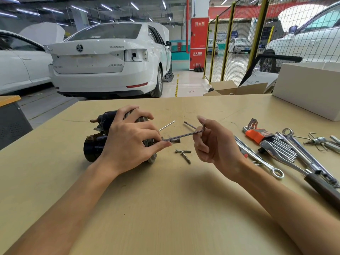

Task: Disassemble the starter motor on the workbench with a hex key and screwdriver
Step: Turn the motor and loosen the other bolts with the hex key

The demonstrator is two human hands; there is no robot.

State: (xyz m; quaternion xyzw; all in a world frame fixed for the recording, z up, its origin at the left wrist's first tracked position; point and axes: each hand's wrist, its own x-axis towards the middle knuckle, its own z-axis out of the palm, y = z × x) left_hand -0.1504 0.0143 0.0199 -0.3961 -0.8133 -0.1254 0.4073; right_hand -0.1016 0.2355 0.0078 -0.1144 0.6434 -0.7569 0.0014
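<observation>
- Left hand (128,142) is curling over the starter motor (97,142) lying on the workbench (165,208), fingertips pinching the hex key (184,136).
- Right hand (215,144) is pinching the key's bent end, remaining fingers loosely curled.

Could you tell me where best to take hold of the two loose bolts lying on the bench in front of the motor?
Pinch each of the loose bolts mid-shank from above, one at a time. They lie flat and crossed on the workbench, with bare surface around them, so fingertips can likely close across each thin shank.
</observation>
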